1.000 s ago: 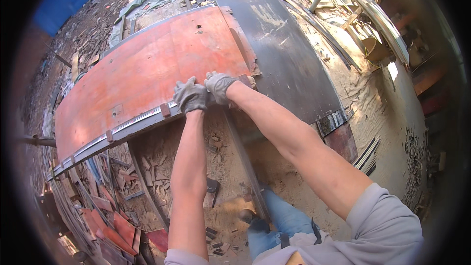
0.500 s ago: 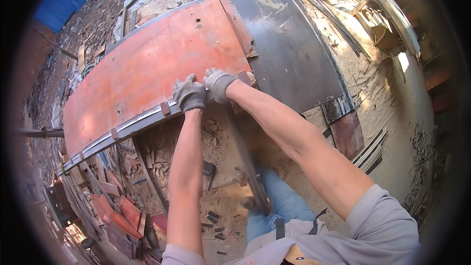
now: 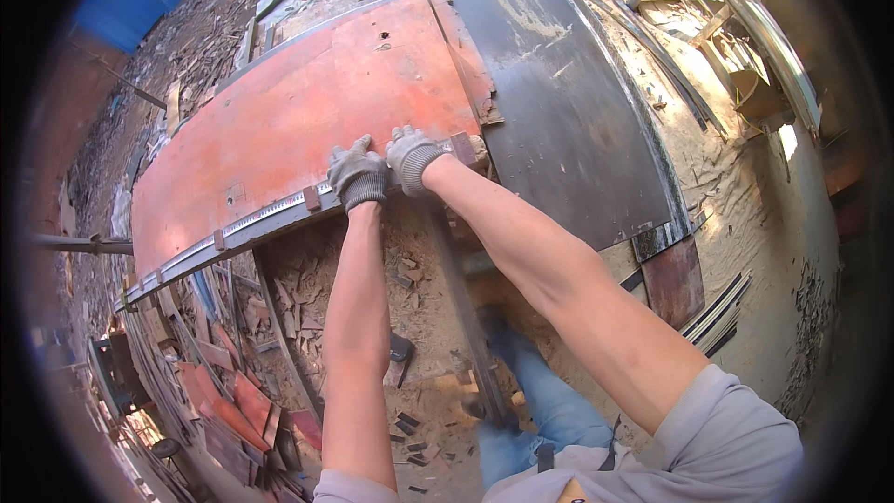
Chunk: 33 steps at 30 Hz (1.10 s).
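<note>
A long red-orange board (image 3: 307,112), worn and scuffed, lies across a frame ahead of me. My left hand (image 3: 358,174), in a grey knit glove, rests on its near edge with the fingers stretched forward. Close on its right, my right hand (image 3: 414,160) wears a matching glove and also lies on the board, fingers extended. Neither holds anything I can see; the undersides of both are hidden. A pale measuring strip with markings (image 3: 250,220) runs along the near edge, with small brown blocks (image 3: 311,197) set against it. Another brown block (image 3: 463,147) sits right of my right hand.
A dark panel (image 3: 577,112) lies right of the board, with a ragged reddish strip (image 3: 466,56) between them. A metal bar (image 3: 470,335) runs down beside my legs. Scrap boards (image 3: 228,401) are heaped at lower left; strips (image 3: 717,317) lie at right.
My view has shifted slightly, and the dark panel appears lower and farther right. Both hands stay on the near edge of the board. A dark shoe now shows by the metal bar.
</note>
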{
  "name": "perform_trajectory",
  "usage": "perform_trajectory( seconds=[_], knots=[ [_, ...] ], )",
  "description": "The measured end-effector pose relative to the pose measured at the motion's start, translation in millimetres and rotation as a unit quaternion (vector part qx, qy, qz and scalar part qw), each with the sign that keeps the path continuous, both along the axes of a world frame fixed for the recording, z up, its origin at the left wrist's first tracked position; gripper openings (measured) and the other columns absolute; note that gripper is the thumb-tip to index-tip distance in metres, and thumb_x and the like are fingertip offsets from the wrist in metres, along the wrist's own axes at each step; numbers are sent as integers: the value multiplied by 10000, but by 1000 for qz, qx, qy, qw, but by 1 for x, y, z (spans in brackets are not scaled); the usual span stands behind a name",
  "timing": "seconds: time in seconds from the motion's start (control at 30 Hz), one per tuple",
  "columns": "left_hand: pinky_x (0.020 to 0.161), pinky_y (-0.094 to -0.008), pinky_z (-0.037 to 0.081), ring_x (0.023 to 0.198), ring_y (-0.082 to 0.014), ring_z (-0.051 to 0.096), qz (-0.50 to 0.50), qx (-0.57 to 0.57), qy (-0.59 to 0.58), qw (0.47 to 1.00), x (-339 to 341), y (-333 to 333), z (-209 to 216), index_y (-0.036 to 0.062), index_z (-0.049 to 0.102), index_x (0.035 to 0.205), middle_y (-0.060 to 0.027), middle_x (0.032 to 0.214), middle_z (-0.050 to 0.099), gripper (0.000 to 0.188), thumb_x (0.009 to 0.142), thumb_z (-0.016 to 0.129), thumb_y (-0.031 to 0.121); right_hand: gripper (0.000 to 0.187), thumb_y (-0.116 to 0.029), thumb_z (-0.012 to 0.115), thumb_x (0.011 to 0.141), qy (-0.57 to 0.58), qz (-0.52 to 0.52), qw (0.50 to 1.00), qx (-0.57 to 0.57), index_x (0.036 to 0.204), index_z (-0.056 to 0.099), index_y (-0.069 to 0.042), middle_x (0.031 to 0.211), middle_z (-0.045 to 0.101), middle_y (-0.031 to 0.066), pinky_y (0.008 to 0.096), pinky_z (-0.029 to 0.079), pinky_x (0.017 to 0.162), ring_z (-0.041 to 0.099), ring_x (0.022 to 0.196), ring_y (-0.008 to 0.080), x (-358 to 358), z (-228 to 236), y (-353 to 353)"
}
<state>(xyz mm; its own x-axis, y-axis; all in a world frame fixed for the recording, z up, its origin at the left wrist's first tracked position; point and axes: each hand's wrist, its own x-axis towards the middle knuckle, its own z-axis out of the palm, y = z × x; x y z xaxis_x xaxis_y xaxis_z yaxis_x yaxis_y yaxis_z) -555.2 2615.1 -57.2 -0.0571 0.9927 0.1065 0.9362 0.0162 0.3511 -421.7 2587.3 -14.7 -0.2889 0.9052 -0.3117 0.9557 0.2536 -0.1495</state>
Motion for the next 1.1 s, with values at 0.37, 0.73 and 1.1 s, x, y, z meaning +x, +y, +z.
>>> perform_trajectory(
  seconds=[0.37, 0.73, 1.1],
  knots=[
    [985, -518, 496, 1126, -397, 618, -10, -25, 50, 998, -70, -258, 19, 97, 651, 1404, -213, 1174, 635, 555, 872, 646, 253, 901, -298, 791, 813, 206, -33, 977, -51, 1541, 426, 89, 1593, 456, 318, 491, 332, 1270, 426, 1518, 421, -37, 27, -252],
    [873, -354, 602, 892, -220, 716, 57, -367, -461, 806, -205, -508, 89, -44, 723, 1142, -130, 986, 746, 810, 919, 689, 733, 725, -627, 576, 1023, 196, -505, 841, 15, 779, 705, 43, 765, 707, 253, 504, 498, 698, 685, 738, 383, -30, 19, -531],
    [889, -295, 573, 952, -122, 700, 217, -49, -689, 690, -354, -959, 177, 11, 735, 1256, -40, 1119, 777, 384, 954, 833, 226, 531, -476, 483, 1144, 540, -334, 771, -52, 857, 682, -76, 630, 545, -27, 256, 357, 493, 485, 549, 56, -178, 169, -831]
  ],
)
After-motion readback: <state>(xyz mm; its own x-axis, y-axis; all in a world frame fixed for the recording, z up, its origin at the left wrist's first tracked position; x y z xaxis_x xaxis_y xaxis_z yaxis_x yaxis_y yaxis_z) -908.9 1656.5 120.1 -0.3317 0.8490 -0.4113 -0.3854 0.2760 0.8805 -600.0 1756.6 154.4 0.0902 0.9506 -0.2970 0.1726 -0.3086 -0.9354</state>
